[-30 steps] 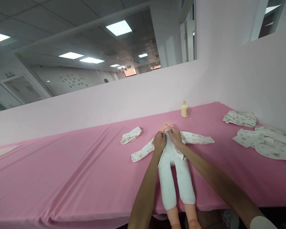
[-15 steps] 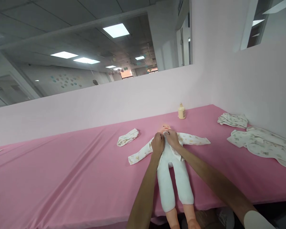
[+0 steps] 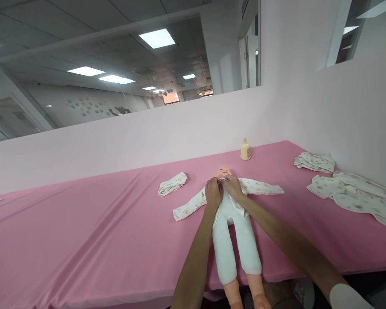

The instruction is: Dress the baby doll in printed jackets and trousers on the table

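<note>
A baby doll (image 3: 237, 246) with a white cloth body lies on its back, feet toward me over the table's front edge. A white patterned baby shirt (image 3: 260, 187) is on its arms, sleeves spread to both sides, and the front hangs apart over the body. At the doll's neck my left hand (image 3: 213, 192) is closed on the shirt's collar edge. Close beside it, my right hand (image 3: 233, 187) pinches the other side of the collar. The fingertips and what lies between them are partly hidden. Above my hands shows the doll's head (image 3: 224, 171).
Left of the doll lies a folded patterned cloth (image 3: 173, 184). A cream pump bottle (image 3: 245, 150) stands near the back wall. At right are folded baby clothes (image 3: 314, 162) and a spread patterned garment (image 3: 357, 195). A pink sheet (image 3: 99, 240) covers the table; a mirror (image 3: 116, 64) hangs behind.
My hands stay at the doll's neck with only slight finger movement at the collar. The doll and the other clothes have not moved.
</note>
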The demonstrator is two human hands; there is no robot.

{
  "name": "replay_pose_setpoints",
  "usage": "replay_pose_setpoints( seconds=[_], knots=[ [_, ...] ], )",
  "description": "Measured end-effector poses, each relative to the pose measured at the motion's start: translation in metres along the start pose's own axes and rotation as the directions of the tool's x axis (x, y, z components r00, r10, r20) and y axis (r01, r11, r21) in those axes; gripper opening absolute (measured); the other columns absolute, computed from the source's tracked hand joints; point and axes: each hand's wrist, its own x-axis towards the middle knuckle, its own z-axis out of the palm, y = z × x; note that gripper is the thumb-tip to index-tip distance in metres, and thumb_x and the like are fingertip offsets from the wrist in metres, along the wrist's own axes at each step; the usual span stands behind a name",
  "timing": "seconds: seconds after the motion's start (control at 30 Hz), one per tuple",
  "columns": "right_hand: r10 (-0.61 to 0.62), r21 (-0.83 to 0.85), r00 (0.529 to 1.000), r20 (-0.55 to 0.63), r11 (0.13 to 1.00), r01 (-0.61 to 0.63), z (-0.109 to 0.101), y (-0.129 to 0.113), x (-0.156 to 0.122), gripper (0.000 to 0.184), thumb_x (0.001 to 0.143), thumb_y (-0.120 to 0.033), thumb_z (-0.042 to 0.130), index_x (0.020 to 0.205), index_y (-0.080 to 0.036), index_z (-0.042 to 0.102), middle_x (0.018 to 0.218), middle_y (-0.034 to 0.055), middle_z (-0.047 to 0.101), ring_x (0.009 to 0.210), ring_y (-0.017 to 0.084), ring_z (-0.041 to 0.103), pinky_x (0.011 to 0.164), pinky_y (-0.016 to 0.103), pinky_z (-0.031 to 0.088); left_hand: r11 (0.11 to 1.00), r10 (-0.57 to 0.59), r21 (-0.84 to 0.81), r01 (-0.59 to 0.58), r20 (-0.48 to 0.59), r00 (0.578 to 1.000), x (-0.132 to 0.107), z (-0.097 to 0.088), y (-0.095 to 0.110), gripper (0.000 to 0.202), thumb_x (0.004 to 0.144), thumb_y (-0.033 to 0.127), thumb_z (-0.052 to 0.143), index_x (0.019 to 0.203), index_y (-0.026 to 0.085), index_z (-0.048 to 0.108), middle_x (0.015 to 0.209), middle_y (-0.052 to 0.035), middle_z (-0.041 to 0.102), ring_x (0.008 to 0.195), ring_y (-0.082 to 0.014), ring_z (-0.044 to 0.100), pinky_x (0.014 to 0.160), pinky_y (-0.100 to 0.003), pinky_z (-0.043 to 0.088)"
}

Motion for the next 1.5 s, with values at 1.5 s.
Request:
replay_pose_setpoints(
  seconds=[1.5],
  knots=[
    [-0.146,0.117,0.966,0.216,0.986,0.123,-0.019,-0.011,-0.031,0.020,0.071,-0.013,0.037,0.079,-0.022,0.053,0.080,-0.0012,0.061,0.080,0.018,0.058,0.074,0.029,0.044,0.515,-0.276,-0.732,0.446,0.351,0.895,0.013,-0.011,-0.014,0.046,0.074,0.018,0.069,0.115,0.013,0.050,0.079,0.0001,0.063,0.076,-0.0131,0.062,0.071,-0.024,0.047]
  ],
)
